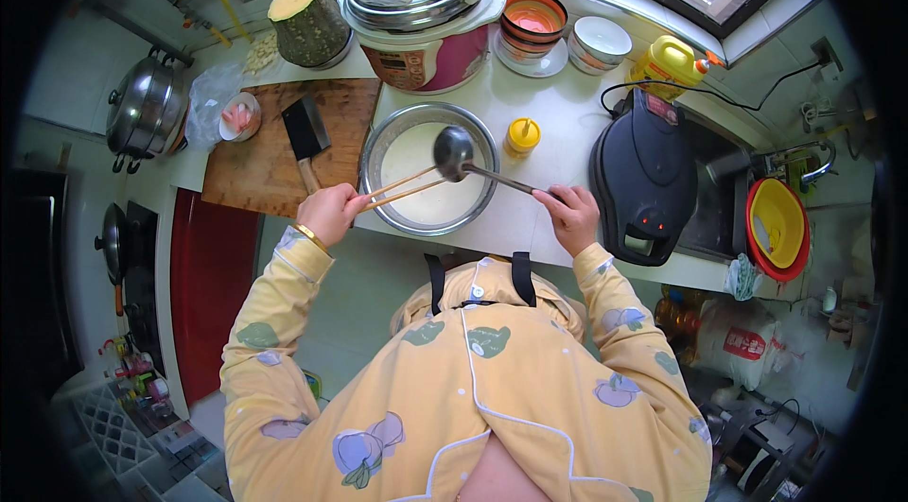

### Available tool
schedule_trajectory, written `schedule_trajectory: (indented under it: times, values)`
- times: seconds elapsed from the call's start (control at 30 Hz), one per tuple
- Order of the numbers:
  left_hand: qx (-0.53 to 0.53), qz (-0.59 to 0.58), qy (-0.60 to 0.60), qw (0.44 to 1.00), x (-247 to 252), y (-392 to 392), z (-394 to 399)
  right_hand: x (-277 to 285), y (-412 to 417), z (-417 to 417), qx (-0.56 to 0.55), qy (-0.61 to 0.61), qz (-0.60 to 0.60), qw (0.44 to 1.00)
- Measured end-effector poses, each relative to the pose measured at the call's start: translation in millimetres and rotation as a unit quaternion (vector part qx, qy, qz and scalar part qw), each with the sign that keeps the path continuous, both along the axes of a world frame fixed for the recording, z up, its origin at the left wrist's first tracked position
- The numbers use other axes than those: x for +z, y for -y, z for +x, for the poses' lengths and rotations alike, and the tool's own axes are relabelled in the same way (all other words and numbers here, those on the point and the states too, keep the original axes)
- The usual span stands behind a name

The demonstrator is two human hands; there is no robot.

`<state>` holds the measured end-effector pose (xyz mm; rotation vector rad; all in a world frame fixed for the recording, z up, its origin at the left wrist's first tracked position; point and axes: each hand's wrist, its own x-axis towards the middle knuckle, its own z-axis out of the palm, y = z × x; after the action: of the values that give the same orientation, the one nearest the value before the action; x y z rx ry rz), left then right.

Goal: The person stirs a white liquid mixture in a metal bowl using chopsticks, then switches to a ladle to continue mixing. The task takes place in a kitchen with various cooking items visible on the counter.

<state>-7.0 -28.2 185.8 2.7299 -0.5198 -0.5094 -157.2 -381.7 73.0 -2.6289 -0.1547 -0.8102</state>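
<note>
My left hand (333, 213) grips a pair of wooden chopsticks (404, 191), whose tips reach over a steel basin (489, 197) and end close to a ladle's bowl. In my right hand (572, 217) is the handle of that metal ladle (454, 153). The ladle is above the basin; whether it touches what is inside, I cannot tell. A pale, creamy liquid (411, 154) covers the basin's bottom. Just right of the basin stands a small yellow-capped bottle (523, 137). On the left, a cleaver (306, 133) lies on a wooden cutting board (266, 176) near my left hand.
A black electric griddle (642, 176) with lit red lights sits right, beside the sink (720, 197); its cord runs to the wall. Behind the basin stand an electric pressure cooker (425, 20), a cut winter squash (308, 27) and stacked bowls (533, 23). A small bowl (240, 117) rests on the board.
</note>
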Motion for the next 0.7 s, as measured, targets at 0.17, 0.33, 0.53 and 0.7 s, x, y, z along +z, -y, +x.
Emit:
schedule_trajectory:
  times: [0.17, 0.33, 0.53, 0.7]
  values:
    - [0.008, 0.035, 0.019, 0.999, 5, -4, -4, 5, 3, -5, -0.004, 0.016, 0.023, 1.0]
    - [-0.006, 0.025, 0.022, 0.999, 8, 3, -8, 25, -22, 7, 0.042, 0.025, 0.034, 0.998]
    - [-0.045, 0.056, 0.075, 0.995, 15, 4, -9, 5, -6, -3, -0.037, -0.018, 0.032, 0.999]
    - [-0.06, 0.071, 0.099, 0.991, 13, 0, -8, 17, -18, -5, -0.021, 0.018, 0.073, 0.997]
